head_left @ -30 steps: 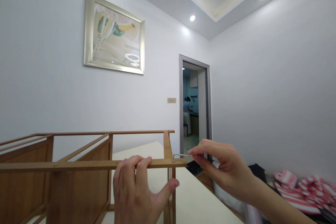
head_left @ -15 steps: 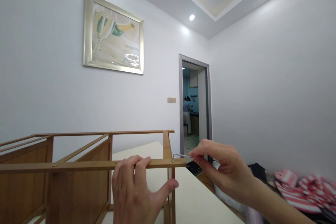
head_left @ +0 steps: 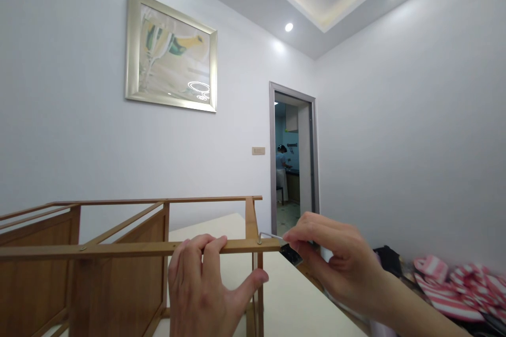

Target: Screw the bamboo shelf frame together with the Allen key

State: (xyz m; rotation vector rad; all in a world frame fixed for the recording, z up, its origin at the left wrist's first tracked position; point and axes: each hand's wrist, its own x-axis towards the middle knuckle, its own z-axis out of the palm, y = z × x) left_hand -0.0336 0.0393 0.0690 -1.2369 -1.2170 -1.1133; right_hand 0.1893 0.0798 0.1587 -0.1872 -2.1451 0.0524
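Observation:
A brown wooden shelf frame (head_left: pixel 130 247) lies on its side on a cream table (head_left: pixel 304 300). My left hand (head_left: pixel 207 284) rests over its near rail, fingers bent across the top and thumb stretched out to the right below. Between thumb and fingertips, my right hand (head_left: pixel 336 253) pinches the long arm of a thin metal Allen key (head_left: pixel 271 235). The key's short end stands in a bolt (head_left: pixel 259 242) near the rail's right end. Another bolt (head_left: pixel 83 248) shows farther left on the same rail.
Pink-and-white striped cloth (head_left: pixel 450 284) and a black item (head_left: pixel 387 258) lie low on the right. Beyond a doorway (head_left: pixel 272 158), a person (head_left: pixel 281 166) stands at a counter. A framed picture (head_left: pixel 132 47) hangs on the wall.
My right hand has shifted very slightly left and down, turning the Allen key's long arm a little. My left hand and the shelf frame stay where they were.

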